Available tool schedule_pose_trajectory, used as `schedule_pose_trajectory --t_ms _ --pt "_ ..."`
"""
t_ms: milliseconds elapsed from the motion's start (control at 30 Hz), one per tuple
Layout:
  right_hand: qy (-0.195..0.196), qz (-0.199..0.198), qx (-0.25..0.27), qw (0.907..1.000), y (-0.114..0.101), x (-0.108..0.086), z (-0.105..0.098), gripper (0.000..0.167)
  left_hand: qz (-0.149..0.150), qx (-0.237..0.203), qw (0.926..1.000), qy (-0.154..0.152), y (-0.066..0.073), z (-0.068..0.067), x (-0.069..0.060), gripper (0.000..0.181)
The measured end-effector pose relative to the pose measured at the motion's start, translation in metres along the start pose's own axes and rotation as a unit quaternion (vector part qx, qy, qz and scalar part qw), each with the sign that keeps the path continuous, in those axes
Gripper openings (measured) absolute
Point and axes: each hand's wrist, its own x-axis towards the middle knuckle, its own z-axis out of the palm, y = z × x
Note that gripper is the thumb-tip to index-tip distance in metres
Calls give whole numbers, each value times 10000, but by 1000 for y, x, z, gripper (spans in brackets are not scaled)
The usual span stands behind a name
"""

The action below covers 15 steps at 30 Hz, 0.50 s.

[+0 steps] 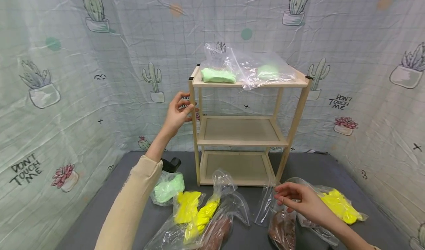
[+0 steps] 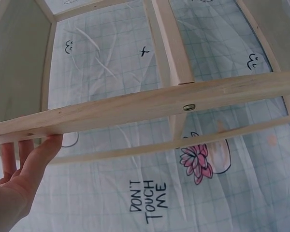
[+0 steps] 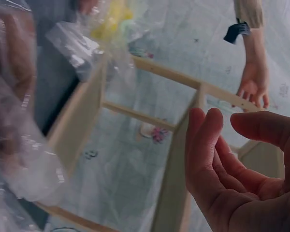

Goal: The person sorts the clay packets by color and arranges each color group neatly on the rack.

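A light wooden three-tier shelf rack (image 1: 244, 143) stands upright in the head view. My left hand (image 1: 178, 111) is at its left front post (image 2: 121, 105), thumb on one side and fingertips against the other, gripping it below the top tier. My right hand (image 1: 300, 202) hovers low at the front right, fingers loosely bent, with a gap between thumb and fingertips and nothing held. Just below it lies a clear bag with a brown lump (image 1: 282, 228). On the top tier rest a pale green lump (image 1: 218, 75) and a second green lump (image 1: 268, 72), both in clear zip bags.
Bagged soft lumps lie on the dark table (image 1: 109, 213): pale green (image 1: 168, 188) at left, yellow (image 1: 187, 205) and brown (image 1: 217, 231) in front, yellow (image 1: 342, 205) at right. A cloth (image 1: 142, 39) printed with cacti hangs behind and at both sides.
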Motion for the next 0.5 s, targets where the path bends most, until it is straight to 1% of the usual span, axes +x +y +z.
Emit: schedule_pose_trajectory --t_ms 167,267,367,433,500 --pt "-287 445 270 9982 20 -5 0 44 31 122 9999 19 1 -2 0 31" --pt "-435 827 313 9951 34 -12 -1 45 32 155 9999 12 1 -2 0 31" --pt "-590 1111 303 9916 50 -20 -2 44 16 101 9999 24 2 -1 0 30" --pt "-643 1231 294 9899 60 -26 -4 43 21 81 10000 3 2 0 -1 30" --pt "-723 1219 323 9894 69 -31 -7 43 31 54 10000 -24 2 1 -1 30"
